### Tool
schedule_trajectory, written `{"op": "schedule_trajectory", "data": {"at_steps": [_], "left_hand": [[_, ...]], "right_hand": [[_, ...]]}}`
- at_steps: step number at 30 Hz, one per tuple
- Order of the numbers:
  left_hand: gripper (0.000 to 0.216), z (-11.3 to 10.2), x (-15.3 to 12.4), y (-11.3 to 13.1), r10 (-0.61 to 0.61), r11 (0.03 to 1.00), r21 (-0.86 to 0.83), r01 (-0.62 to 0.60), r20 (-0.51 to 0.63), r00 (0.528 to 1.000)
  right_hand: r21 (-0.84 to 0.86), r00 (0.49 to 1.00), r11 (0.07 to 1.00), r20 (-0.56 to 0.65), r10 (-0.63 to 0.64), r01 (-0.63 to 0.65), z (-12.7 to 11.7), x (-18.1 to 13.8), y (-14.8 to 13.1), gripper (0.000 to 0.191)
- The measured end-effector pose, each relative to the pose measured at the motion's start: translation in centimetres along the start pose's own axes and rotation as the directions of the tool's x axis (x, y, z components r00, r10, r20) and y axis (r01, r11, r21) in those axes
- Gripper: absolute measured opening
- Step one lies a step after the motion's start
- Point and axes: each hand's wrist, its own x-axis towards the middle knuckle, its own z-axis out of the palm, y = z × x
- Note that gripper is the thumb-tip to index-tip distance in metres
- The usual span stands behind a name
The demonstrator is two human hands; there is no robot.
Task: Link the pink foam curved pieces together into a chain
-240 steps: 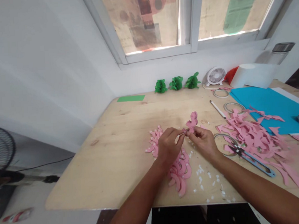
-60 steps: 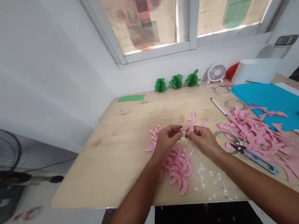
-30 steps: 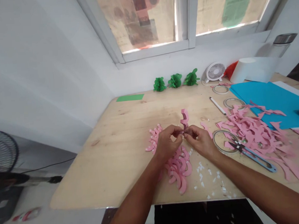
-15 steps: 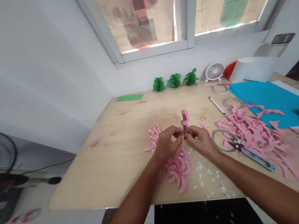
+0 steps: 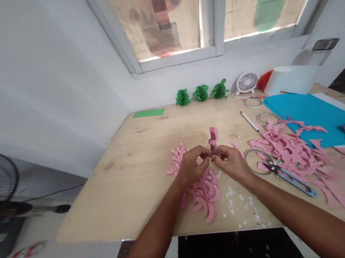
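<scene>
Between my two hands stands a pink layered paper piece (image 5: 213, 136), its curved top rising above the fingertips. My left hand (image 5: 194, 162) pinches its lower end from the left, and my right hand (image 5: 229, 159) pinches it from the right, fingertips almost meeting. What the fingertips do at the lower end is too small to make out. Under and beside my left hand lie curved pink paper pieces (image 5: 204, 195) in a loose pile, several tipped with white. Small white scraps (image 5: 231, 197) are scattered near my right forearm.
Right of my hands are pink paper offcuts (image 5: 293, 149), black-bladed scissors (image 5: 292, 179), tape rolls (image 5: 269, 119), a white pen (image 5: 249, 121) and blue sheets (image 5: 308, 113). Along the wall stand green paper shapes (image 5: 200, 93) and a small white fan (image 5: 247, 82). A green strip (image 5: 149, 113) lies back left.
Almost nothing differs. The top of the pink piece has turned slightly between my fingers, while both hands keep their place and pinch.
</scene>
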Motion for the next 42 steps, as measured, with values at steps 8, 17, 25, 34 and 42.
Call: {"op": "schedule_trajectory", "data": {"at_steps": [8, 17, 25, 34, 42], "left_hand": [[0.013, 0.3, 0.1, -0.2, -0.070, 0.995, -0.074, 0.067, -0.033, 0.997], [0.016, 0.3, 0.2, -0.4, -0.188, 0.964, -0.217, 0.153, -0.148, 0.971], [0.014, 0.1, 0.3, -0.6, -0.257, 0.895, -0.408, 0.182, -0.138, 0.957], [0.016, -0.3, 0.5, -0.5, -0.336, 0.805, -0.551, 0.220, -0.117, 0.935], [0.019, -0.4, 0.5, -0.5, -0.359, 0.784, -0.574, 0.236, -0.110, 0.927]], "right_hand": [[0.003, 0.999, 1.000, 0.035, 0.005, -0.005, -0.2, 0.3, 0.1, 0.008], [0.050, 0.999, 0.999, -0.044, -0.015, 0.017, -0.7, 0.5, 0.3, 0.019], [-0.043, 0.999, 0.999, -0.021, -0.028, 0.027, -1.0, 0.3, -0.7, 0.023], [-0.054, 0.999, 0.998, -0.004, -0.032, 0.031, -0.7, 0.4, -0.1, 0.018], [-0.023, 0.999, 0.999, 0.013, -0.040, 0.040, -0.4, 0.3, 0.1, 0.014]]}}
